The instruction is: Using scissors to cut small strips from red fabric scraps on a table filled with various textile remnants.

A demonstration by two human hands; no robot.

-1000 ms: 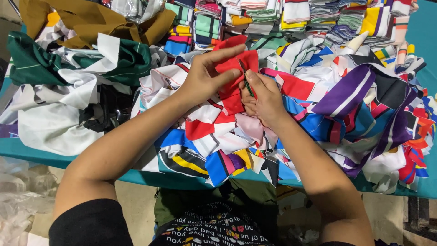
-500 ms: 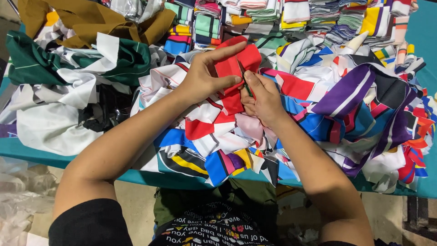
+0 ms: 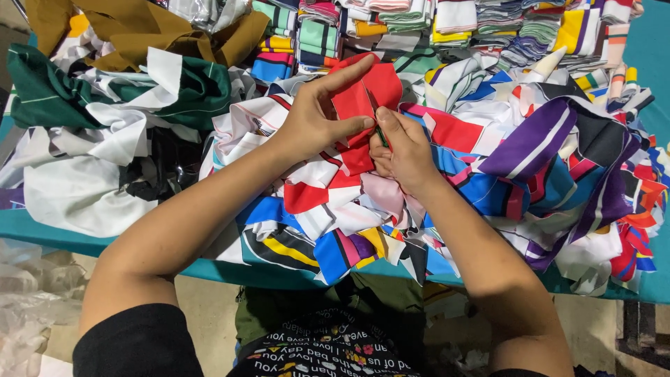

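Note:
My left hand [image 3: 317, 115] holds a red piece of fabric [image 3: 363, 94] spread over a heap of mixed cloth scraps [image 3: 335, 216], thumb and fingers pinching it. My right hand [image 3: 401, 150] is closed around a small dark-green tool, likely snips, its tip at the red fabric's edge between the two hands. Most of the tool is hidden by my fingers.
The teal table [image 3: 42, 227] is piled with scraps: green and white cloth [image 3: 105, 105] at left, brown fabric [image 3: 160, 31] at far left, purple, blue and black pieces [image 3: 558, 153] at right. Folded stacks [image 3: 433, 17] line the far edge. Clear plastic [image 3: 28, 293] lies below left.
The red fabric has been lifted and spread a little farther from me by my left hand. My right hand stays at its edge.

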